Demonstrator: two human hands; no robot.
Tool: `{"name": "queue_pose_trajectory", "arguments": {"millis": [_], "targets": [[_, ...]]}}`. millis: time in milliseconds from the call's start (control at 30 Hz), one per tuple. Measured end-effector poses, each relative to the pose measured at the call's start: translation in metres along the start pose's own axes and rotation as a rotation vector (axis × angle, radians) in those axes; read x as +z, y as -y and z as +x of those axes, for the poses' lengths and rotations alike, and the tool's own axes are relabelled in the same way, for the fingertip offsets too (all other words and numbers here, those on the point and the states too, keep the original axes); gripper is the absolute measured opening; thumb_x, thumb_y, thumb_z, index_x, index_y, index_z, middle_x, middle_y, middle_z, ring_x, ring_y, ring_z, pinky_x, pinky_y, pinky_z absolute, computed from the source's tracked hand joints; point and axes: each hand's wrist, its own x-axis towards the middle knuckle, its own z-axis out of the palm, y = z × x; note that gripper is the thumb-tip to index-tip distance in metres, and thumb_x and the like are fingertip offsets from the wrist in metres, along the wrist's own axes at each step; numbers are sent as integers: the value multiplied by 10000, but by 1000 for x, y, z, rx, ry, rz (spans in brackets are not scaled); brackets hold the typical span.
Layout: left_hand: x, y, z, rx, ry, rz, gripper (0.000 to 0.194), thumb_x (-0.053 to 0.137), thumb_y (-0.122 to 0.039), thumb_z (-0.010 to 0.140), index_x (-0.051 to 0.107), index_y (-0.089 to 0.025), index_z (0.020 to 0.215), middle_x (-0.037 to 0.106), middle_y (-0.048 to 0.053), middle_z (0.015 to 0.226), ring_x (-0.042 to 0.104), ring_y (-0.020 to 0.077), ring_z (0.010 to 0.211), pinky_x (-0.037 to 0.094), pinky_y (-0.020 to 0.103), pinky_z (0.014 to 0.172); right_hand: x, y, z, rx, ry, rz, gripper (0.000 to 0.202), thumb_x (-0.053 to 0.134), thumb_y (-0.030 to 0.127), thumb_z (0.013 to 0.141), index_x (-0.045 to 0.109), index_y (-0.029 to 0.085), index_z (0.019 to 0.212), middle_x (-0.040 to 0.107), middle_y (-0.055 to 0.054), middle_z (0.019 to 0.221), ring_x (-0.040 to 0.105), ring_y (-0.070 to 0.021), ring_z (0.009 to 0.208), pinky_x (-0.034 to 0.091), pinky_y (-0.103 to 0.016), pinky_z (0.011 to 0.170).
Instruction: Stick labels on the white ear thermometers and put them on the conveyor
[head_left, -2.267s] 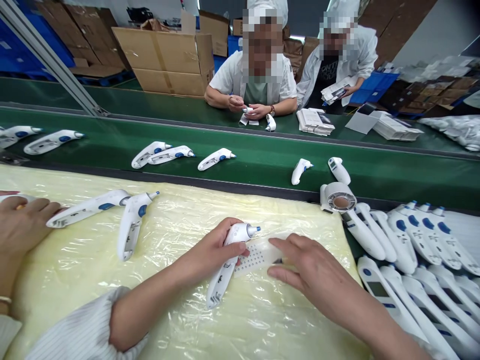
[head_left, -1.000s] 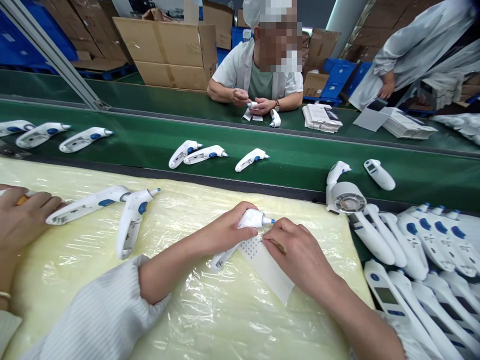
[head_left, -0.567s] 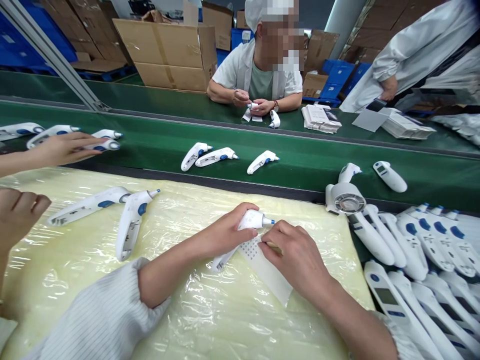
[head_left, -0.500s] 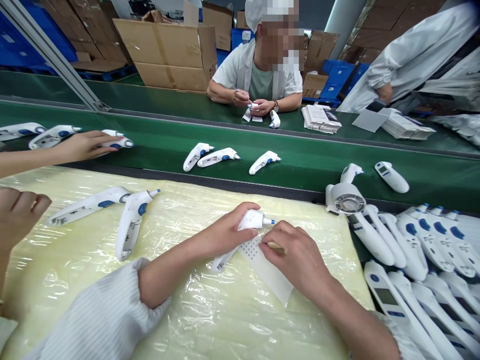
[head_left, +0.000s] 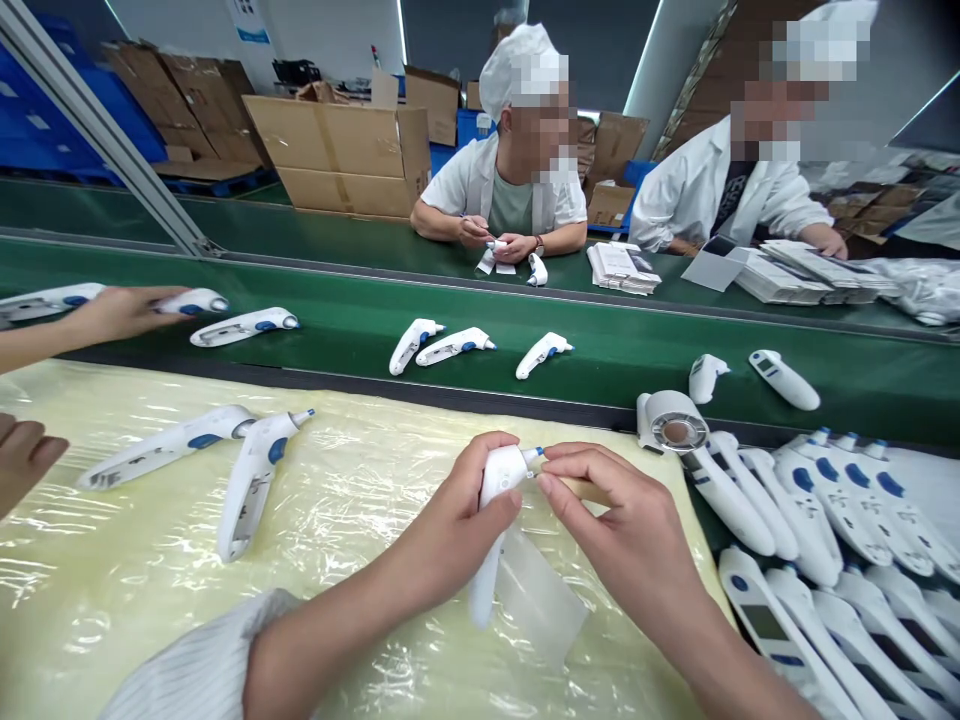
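Your left hand (head_left: 461, 510) is closed around a white handheld device (head_left: 501, 472), thumb laid across its front, with the blue-tipped nose pointing toward your right hand (head_left: 634, 515) and the handle running down below your left fingers. Your right hand has its thumb and forefinger pinched together just beside that nose, gripping what looks like a thin tan tool (head_left: 586, 489); it is mostly hidden by your fingers, so whether its end touches the device is hard to tell. Below and between your hands, a translucent sheet (head_left: 546, 605) slants out from beside the handle over the plastic-covered yellow mat (head_left: 360, 500). Left of your left hand, two similar devices, one flatter (head_left: 169, 447) and one steeper (head_left: 251, 485), lie with their heads close together on the mat. Farther left, another person's hand (head_left: 124, 312) grips a device over the green belt (head_left: 622, 350), and a second hand (head_left: 28, 460) shows at the edge. Beyond your hands, more open-backed devices (head_left: 456, 346) lie on the belt. Just beyond your right hand stands a round white fixture (head_left: 654, 425), and to its right a packed group of devices (head_left: 814, 500) extends beside your right forearm. Across the belt, two people in white caps work near stacked booklets (head_left: 621, 270).
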Motion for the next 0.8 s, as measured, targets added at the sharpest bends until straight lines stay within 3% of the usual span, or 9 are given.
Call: {"name": "queue_pose_trajectory", "arguments": {"millis": [300,400,533,633,800], "targets": [[8,1,-2,-45,72,-106,425,499,-342,913,356,-275,1308,521,-29,766,491,176,708,372,284,641,-5,7,-3,-1,18,34,125,623,247,881,747,264,884,757,-40,1014,704,-218,964,557,-245,560],[1,2,-2,-61,85,-16,388,481,-313,925,373,-289,1297,514,-39,757,480,167,687,365,282,631,-11,8,-1,45,139,53,132,616,250,877,744,260,848,758,-27,915,706,-196,838,540,-239,551],[-7,-7,-6,-49,161,198,235,459,-258,913,488,-284,1144,528,-32,823,477,165,702,353,269,597,-18,11,0,142,300,27,142,613,257,864,730,261,784,735,15,783,663,-150,675,465,-215,502],[-9,-15,-10,-51,189,309,242,449,-229,901,503,-279,1132,575,-21,873,514,175,734,359,267,600,-20,13,-1,167,337,-10,137,619,258,849,729,269,769,720,32,734,630,-139,628,419,-212,484],[-8,-18,-13,-26,201,391,256,447,-208,897,508,-280,1134,616,-13,938,558,191,791,383,274,638,-21,15,-2,163,365,-42,129,620,223,835,720,270,770,733,39,757,655,-144,659,462,-220,540]]}}
